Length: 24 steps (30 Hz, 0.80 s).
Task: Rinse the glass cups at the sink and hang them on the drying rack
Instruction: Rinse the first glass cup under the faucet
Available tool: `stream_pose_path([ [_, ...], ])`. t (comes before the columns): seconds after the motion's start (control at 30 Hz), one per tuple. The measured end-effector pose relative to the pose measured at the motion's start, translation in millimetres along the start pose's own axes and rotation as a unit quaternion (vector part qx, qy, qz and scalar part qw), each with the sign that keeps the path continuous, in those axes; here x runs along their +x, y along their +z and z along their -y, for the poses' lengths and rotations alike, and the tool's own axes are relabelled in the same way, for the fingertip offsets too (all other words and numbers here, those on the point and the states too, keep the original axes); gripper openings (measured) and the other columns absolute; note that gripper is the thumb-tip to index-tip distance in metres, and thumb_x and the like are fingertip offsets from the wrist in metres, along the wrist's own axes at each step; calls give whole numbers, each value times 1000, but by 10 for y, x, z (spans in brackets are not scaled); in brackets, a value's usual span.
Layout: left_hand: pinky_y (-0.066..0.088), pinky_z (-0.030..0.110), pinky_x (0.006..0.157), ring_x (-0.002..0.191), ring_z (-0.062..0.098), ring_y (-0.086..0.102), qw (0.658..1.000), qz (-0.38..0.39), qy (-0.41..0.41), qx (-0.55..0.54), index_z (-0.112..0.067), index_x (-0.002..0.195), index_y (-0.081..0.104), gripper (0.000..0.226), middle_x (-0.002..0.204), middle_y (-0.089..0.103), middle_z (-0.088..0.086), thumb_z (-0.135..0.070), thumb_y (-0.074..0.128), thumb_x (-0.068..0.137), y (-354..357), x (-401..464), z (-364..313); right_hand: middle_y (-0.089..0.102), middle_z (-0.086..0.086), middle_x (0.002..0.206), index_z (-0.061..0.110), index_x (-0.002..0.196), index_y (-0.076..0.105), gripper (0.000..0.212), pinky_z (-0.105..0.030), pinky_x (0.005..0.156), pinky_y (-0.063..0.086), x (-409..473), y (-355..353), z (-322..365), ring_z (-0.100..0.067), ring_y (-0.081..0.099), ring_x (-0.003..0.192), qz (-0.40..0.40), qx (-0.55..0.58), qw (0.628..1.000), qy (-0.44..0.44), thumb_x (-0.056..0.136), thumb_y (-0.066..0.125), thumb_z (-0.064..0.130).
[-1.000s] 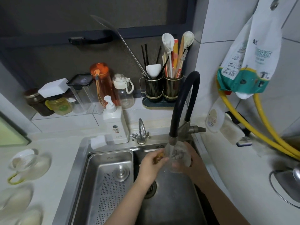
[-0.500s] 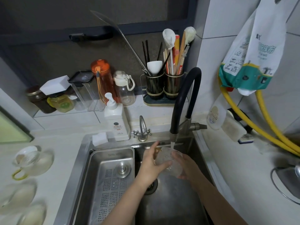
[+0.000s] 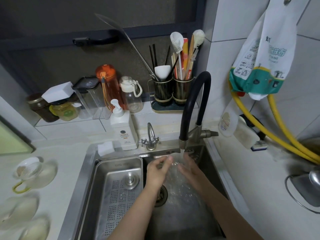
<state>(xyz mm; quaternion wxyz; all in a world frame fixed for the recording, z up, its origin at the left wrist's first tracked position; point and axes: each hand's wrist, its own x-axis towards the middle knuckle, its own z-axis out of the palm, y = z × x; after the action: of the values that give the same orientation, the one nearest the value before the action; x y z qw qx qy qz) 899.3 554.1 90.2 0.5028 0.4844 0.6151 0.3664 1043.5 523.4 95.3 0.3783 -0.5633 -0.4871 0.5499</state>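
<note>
Where tap water falls, both hands, left hand [image 3: 156,172] and right hand [image 3: 190,170], around glass cup [image 3: 174,168].

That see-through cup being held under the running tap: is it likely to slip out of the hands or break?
Probably slippery: water from the black faucet streams over the glass cup, which sits between the left hand and right hand. It looks like thin clear glass, so likely fragile if dropped into the steel sink. It seems small, so probably light.

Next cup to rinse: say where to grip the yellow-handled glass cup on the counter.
Take the yellow-handled glass cup by its yellow handle loop, coming from its near left. It seems to lie tilted, the loop pointing down-left, clear of the other cups.
</note>
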Motion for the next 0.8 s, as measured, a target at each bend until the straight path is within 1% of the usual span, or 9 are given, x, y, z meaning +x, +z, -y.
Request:
stream_pose_path([
  [0.07, 49, 6, 54, 80, 1, 61, 1000, 14, -8, -14, -27, 102, 65, 25, 97, 65, -11, -46, 60, 86, -13, 13, -16, 32, 20, 141, 34, 144, 28, 61, -30, 108, 27, 25, -2, 49, -1, 28, 133, -12, -21, 1000, -17, 90, 52, 49],
  [0.1, 49, 4, 56, 82, 0, 60, 1000, 19, -14, -12, -24, 110, 63, 30, 101, 65, -11, -45, 58, 88, -21, 16, -19, 39, 19, 138, 34, 139, 36, 55, -33, 106, 31, 43, 12, 116, -4, 35, 131, -18, -25, 999, -19, 89, 51, 53],
  [0.13, 52, 8, 70, 93, 2, 61, 1000, 22, -15, -6, -21, 119, 61, 41, 110, 64, -9, -47, 58, 87, -14, 28, -12, 48, 13, 136, 33, 134, 44, 56, -38, 105, 36, 63, 18, 190, -10, 43, 129, -33, -29, 999, -15, 85, 49, 61],
  [0.2, 51, 34, 97, 116, 13, 57, 999, 30, 1, 21, -25, 132, 53, 66, 129, 58, -6, -61, 62, 78, -10, 27, -45, 55, 0, 130, 27, 126, 53, 62, -46, 103, 41, 94, 25, 260, -19, 51, 121, -37, -61, 997, -7, 79, 48, 68],
  [0.3, 52, 46, 94, 115, 13, 57, 996, 32, 24, 82, -34, 133, 50, 86, 127, 54, -5, -78, 63, 59, 25, 81, -22, 56, 6, 117, 23, 124, 53, 39, -35, 82, 48, 158, -19, 218, -15, 55, 103, -59, -32, 998, -8, 92, 50, 45],
  [0.4, 46, 37, 101, 114, 10, 53, 987, 35, 72, 140, -31, 132, 53, 66, 123, 53, -3, -62, 65, 74, 71, 75, -98, 58, 12, 103, 31, 115, 52, 27, -32, 68, 49, 127, -54, 161, -7, 57, 85, -83, 73, 992, 57, 94, 44, 46],
  [0.5, 46, 33, 100, 113, 11, 55, 981, 24, 93, 171, -30, 128, 56, 57, 121, 57, -3, -61, 59, 80, 140, 108, -85, 63, 6, 108, 31, 111, 55, 26, -39, 78, 54, 130, -102, 122, -12, 62, 90, -104, 70, 991, 55, 92, 48, 47],
  [0.6, 49, 35, 97, 112, 11, 57, 979, 29, 100, 173, -31, 126, 57, 58, 119, 60, -5, -66, 53, 80, 244, 104, -80, 64, 5, 113, 31, 114, 58, 37, -45, 92, 51, 106, -199, 102, -13, 63, 101, -101, -23, 994, 16, 87, 50, 55],
  [0.8, 52, 44, 94, 106, 21, 64, 991, 86, 9, 104, -35, 130, 52, 60, 124, 63, -2, -69, 47, 82, 193, 86, -159, 62, -4, 114, 15, 120, 53, 57, -36, 90, 51, 108, -250, 22, -20, 61, 102, -146, -81, 986, 23, 73, 75, 39],
])
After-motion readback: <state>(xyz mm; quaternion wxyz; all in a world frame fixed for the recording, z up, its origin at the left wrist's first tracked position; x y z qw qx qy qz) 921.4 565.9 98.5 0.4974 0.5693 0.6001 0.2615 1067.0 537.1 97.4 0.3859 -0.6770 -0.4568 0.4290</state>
